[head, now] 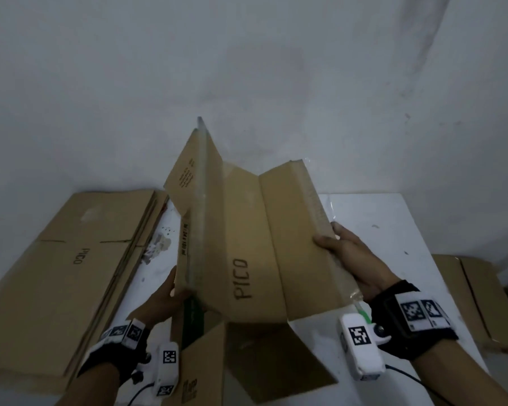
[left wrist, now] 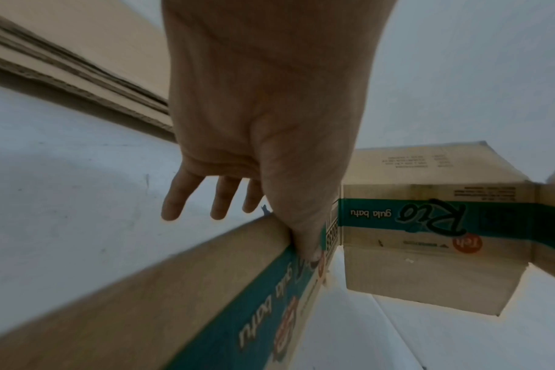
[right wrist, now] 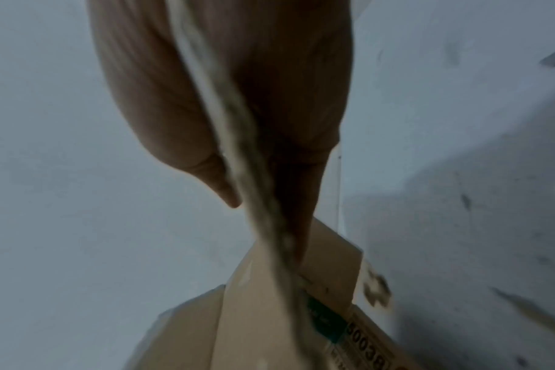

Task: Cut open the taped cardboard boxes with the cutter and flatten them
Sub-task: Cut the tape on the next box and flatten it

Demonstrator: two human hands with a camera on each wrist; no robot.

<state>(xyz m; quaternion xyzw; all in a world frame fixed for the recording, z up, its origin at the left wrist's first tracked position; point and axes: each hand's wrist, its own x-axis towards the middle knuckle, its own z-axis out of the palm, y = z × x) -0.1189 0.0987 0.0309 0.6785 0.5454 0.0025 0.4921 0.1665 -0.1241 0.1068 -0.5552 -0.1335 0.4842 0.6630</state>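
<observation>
Two hands hold an opened cardboard box [head: 247,244] marked "PICO" upright above a white table [head: 393,230], the left hand [head: 168,297] pinching its near-left edge, the right hand [head: 352,259] clamped on its right flap, fingers hidden behind; flattened boxes [head: 71,259] lie left.

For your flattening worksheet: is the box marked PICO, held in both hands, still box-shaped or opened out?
Opened out, not yet flat: the box shows its inner panels spread in a zigzag, flaps loose, held between the left hand and right hand.
</observation>
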